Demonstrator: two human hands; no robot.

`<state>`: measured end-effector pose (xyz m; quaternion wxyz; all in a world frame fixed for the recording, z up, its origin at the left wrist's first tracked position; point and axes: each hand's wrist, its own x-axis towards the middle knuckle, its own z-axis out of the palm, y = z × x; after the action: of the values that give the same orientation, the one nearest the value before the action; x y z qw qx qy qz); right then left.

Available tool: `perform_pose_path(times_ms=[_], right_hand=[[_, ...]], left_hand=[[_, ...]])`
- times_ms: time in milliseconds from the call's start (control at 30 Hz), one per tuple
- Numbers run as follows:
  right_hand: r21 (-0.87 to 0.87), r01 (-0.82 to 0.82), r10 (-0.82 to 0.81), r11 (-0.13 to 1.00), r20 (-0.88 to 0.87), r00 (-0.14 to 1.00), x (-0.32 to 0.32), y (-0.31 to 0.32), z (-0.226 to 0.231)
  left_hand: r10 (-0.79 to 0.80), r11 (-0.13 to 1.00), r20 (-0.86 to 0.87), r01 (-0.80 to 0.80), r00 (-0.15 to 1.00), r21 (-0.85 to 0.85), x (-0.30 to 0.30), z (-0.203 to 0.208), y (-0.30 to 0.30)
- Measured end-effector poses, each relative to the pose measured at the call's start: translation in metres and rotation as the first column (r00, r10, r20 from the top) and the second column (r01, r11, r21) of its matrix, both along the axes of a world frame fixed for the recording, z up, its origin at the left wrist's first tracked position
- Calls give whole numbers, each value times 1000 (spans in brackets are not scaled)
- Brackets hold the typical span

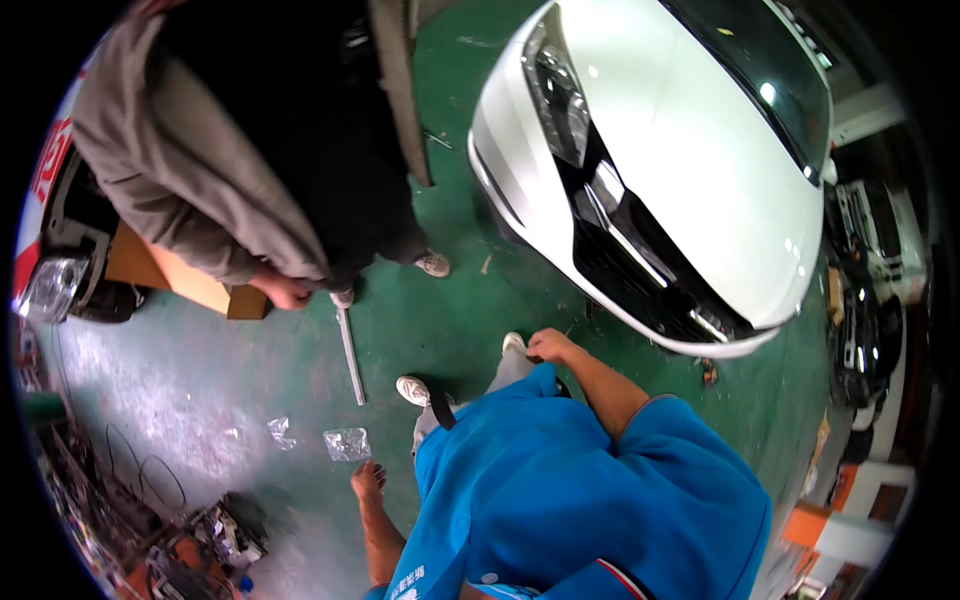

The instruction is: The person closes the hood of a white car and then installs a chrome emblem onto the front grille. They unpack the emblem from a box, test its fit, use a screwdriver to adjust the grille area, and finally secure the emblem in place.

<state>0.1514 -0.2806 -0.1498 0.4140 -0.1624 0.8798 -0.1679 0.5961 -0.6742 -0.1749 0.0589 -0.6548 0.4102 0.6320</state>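
Observation:
My left hand (369, 482) hangs at my side over the green floor, its fingers loosely bent and a little apart, with nothing visible in it. Below it on the floor lies a clear plastic bag (347, 444), apart from the hand. My right hand (549, 346) is in front of my blue shirt (590, 470), near the hem and above one shoe. Its fingers are curled in, and what they hold, if anything, is hidden. Ahead to the right stands a white car (690, 130), its dark front grille (650, 270) apart from my right hand.
A person in a brown-grey jacket (180, 180) stands ahead left beside a cardboard box (180, 275). A long pale strip (351, 355) and crumpled plastic (282, 432) lie on the floor. Loose headlight (55, 288) at far left; piled car parts (225, 535) lower left; bumpers (865, 340) at right.

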Motion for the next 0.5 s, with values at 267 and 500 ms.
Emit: perform_pose_path(times_ms=[267,500], right_hand=[[-138,328,-330,935,4,944,19,-54,67],[-146,437,-447,887,-38,894,48,-48,54]], left_hand=[[9,998,-48,-11,999,-56,-2,-8,-132],[-185,978,-180,199,966,61,-83,-9,-103]])
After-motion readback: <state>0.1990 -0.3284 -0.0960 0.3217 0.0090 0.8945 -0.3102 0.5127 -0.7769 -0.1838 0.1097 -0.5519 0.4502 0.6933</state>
